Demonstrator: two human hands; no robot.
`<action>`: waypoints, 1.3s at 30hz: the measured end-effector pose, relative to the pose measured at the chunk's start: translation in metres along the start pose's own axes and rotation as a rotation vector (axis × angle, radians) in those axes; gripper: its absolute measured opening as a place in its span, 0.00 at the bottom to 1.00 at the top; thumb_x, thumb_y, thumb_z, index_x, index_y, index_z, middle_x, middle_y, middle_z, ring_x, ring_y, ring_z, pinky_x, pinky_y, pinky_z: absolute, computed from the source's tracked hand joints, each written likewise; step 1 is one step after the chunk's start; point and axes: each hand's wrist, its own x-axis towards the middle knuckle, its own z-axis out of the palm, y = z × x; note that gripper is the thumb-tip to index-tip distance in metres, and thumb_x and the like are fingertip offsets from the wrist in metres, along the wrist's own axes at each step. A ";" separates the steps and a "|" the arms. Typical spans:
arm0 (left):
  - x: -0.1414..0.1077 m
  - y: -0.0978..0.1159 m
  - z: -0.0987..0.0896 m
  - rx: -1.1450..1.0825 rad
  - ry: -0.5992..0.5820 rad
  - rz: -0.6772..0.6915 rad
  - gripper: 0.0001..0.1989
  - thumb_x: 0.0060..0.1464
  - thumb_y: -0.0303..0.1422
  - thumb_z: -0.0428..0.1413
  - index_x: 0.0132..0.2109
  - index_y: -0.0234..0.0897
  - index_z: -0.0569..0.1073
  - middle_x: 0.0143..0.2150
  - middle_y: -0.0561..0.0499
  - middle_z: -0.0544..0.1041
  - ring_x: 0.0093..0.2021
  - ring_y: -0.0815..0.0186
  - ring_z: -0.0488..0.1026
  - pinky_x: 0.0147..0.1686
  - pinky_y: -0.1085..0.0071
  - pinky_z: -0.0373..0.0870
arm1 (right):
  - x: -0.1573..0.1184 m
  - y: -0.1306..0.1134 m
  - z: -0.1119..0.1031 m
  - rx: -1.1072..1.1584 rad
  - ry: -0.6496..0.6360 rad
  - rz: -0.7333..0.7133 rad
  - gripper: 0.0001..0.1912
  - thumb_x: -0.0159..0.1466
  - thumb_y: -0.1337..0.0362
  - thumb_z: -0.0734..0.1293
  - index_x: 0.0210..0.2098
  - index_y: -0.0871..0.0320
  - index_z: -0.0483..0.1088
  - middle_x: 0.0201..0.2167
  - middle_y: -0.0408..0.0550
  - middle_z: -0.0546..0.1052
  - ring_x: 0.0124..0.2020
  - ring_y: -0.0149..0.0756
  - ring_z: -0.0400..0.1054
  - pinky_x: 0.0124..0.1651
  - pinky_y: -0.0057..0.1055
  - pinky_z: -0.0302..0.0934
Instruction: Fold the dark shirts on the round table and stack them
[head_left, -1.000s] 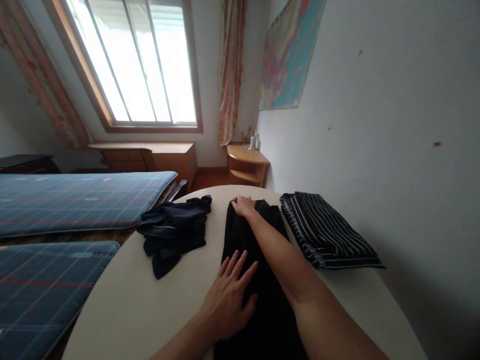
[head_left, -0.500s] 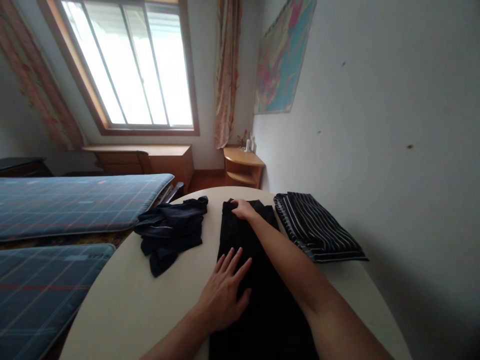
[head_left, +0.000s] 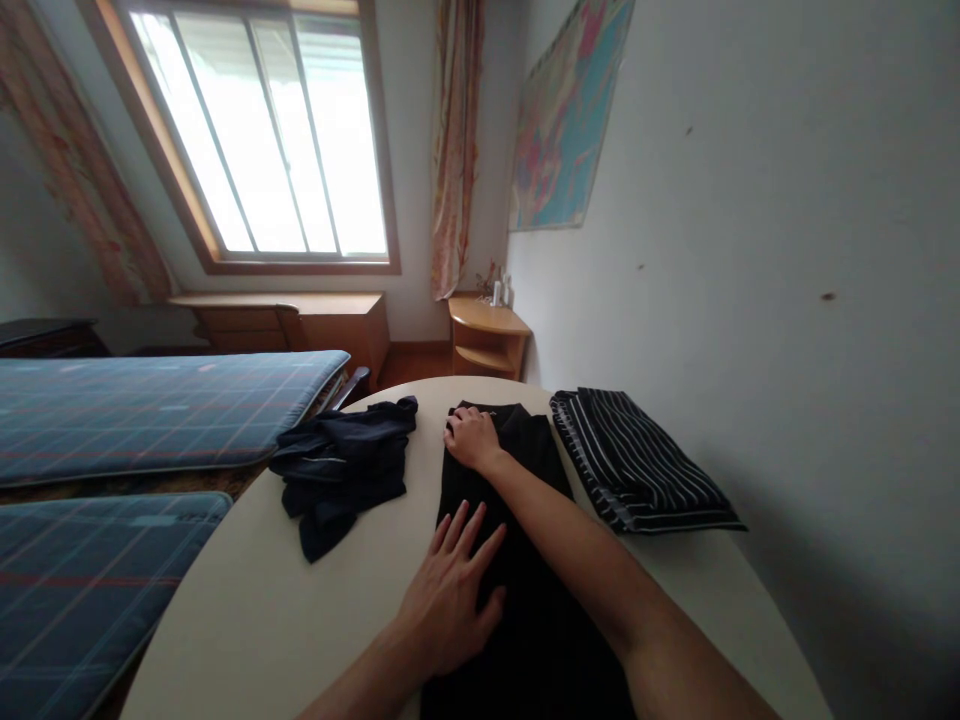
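Note:
A pair of black trousers (head_left: 540,600), folded lengthwise, lies on the round cream table (head_left: 315,620) with its waist end at the far side. My left hand (head_left: 450,600) rests flat on the left side of the trousers' leg part, fingers spread. At the far left corner of the waist, my right hand (head_left: 472,436) lies on the cloth, its fingers slightly bent and a little apart. My right forearm crosses over the trousers and hides part of them.
A crumpled dark navy garment (head_left: 349,460) lies to the left on the table. On the right is a folded black-and-white striped cloth (head_left: 637,455), close to the wall. Plaid mattresses (head_left: 165,410) stand left of the table, and a small corner shelf (head_left: 487,315) is beyond it.
My right hand has let go of its pinch on the waist edge and now lies over the corner, fingers lowered on the cloth. My left hand stays almost in place.

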 end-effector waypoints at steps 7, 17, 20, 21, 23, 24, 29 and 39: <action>0.000 0.001 -0.002 -0.011 -0.017 -0.007 0.39 0.56 0.34 0.56 0.72 0.54 0.50 0.75 0.52 0.41 0.74 0.49 0.37 0.69 0.45 0.43 | 0.011 -0.002 0.022 0.083 -0.278 0.123 0.37 0.69 0.48 0.49 0.72 0.57 0.44 0.74 0.45 0.40 0.73 0.47 0.32 0.70 0.54 0.23; 0.001 -0.003 -0.002 0.020 -0.019 -0.001 0.35 0.59 0.39 0.54 0.71 0.51 0.53 0.75 0.48 0.44 0.73 0.49 0.37 0.69 0.45 0.45 | -0.032 0.006 -0.010 0.113 -0.063 0.065 0.34 0.71 0.48 0.48 0.68 0.61 0.57 0.72 0.51 0.52 0.72 0.45 0.40 0.71 0.45 0.30; 0.002 -0.002 -0.002 0.031 -0.016 0.002 0.35 0.59 0.39 0.54 0.71 0.51 0.53 0.75 0.49 0.45 0.73 0.49 0.37 0.69 0.45 0.45 | -0.074 0.011 -0.023 0.071 -0.047 0.177 0.37 0.70 0.48 0.49 0.69 0.68 0.53 0.71 0.59 0.52 0.71 0.50 0.44 0.70 0.45 0.36; 0.002 -0.002 -0.001 0.033 -0.012 0.005 0.35 0.59 0.39 0.54 0.71 0.51 0.53 0.75 0.49 0.45 0.73 0.49 0.37 0.69 0.45 0.45 | -0.086 0.015 -0.026 0.051 -0.070 0.223 0.38 0.70 0.48 0.50 0.69 0.70 0.51 0.71 0.61 0.52 0.71 0.52 0.44 0.70 0.46 0.37; 0.002 -0.003 -0.001 0.038 -0.003 0.011 0.34 0.60 0.39 0.53 0.71 0.52 0.54 0.75 0.50 0.45 0.73 0.49 0.37 0.69 0.45 0.45 | -0.105 0.027 -0.033 0.010 -0.123 0.298 0.41 0.69 0.46 0.52 0.70 0.73 0.48 0.71 0.65 0.50 0.71 0.54 0.42 0.69 0.46 0.37; 0.002 -0.003 0.000 0.040 0.001 0.013 0.34 0.60 0.39 0.53 0.71 0.52 0.54 0.75 0.50 0.45 0.73 0.49 0.37 0.69 0.45 0.45 | -0.111 0.035 -0.035 -0.005 -0.146 0.327 0.42 0.69 0.46 0.52 0.70 0.74 0.47 0.71 0.66 0.49 0.72 0.55 0.41 0.70 0.46 0.37; 0.002 -0.003 0.000 0.047 0.011 0.002 0.33 0.60 0.41 0.53 0.71 0.53 0.55 0.75 0.51 0.46 0.73 0.49 0.37 0.69 0.46 0.45 | -0.108 0.073 -0.028 0.037 -0.232 0.408 0.43 0.69 0.44 0.50 0.71 0.72 0.46 0.72 0.64 0.49 0.72 0.53 0.42 0.70 0.43 0.39; 0.005 -0.004 -0.001 0.076 0.000 -0.013 0.31 0.63 0.44 0.51 0.70 0.52 0.55 0.75 0.51 0.45 0.73 0.50 0.38 0.69 0.48 0.47 | -0.102 0.065 -0.025 0.043 0.012 0.311 0.33 0.72 0.50 0.48 0.68 0.63 0.57 0.70 0.54 0.55 0.70 0.47 0.47 0.70 0.44 0.38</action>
